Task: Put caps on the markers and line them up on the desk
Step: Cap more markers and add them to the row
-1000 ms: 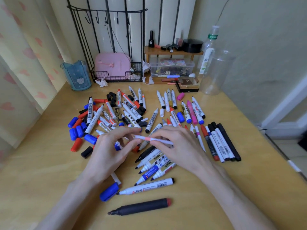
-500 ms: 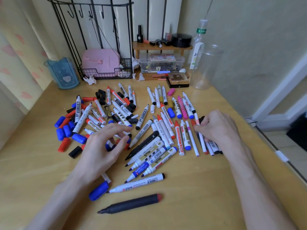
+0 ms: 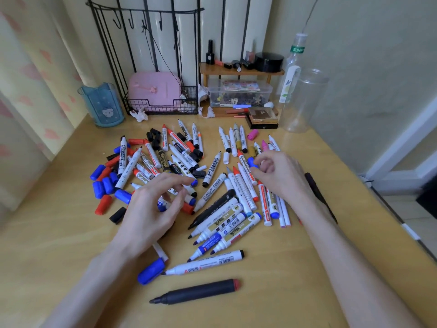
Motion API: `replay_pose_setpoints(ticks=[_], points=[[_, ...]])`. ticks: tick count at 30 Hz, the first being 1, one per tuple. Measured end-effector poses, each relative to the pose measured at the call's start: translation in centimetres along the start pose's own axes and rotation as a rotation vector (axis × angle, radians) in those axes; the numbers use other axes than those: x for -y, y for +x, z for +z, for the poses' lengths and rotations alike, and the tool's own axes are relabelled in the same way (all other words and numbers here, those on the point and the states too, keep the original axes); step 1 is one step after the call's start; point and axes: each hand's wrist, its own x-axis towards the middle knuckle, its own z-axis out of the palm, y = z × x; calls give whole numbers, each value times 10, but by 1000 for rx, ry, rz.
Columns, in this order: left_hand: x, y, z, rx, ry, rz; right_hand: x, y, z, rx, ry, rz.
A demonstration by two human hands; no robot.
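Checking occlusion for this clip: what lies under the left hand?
Blue-tipped markers and a red cap show past the fingers of the left hand; a white marker emerges near the wrist. Whatever lies beneath the palm is covered.

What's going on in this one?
A person is sorting a heap of markers and loose caps on a desk. The left hand hovers open over the heap and holds nothing. The right hand reaches with curled fingers to a blue cap; whether it grips it is unclear. Most markers lie uncapped and scattered, so capping and lining up are largely undone.
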Motion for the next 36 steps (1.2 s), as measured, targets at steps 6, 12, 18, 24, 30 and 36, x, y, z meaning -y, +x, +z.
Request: replay_pose_setpoints(ticks=[6,12,18,24,30,36], points=[[8,6,-10,-57,-20,-42,30,39,39,5,100,-134],[10,7,-13,-44,54,-25,37,76,63,-96,-112,-24],[9,9,-17,-65,73,-40,37,85,64,-57,-104,35],[8,7,-18,-71,71,-41,37,116,69,-147,-160,-58],[10,6,-21,-81,73,-38,35,155,78,93,-347,-42],[12,7,-19,-60,93,-55,26,160,81,42,-367,-101]])
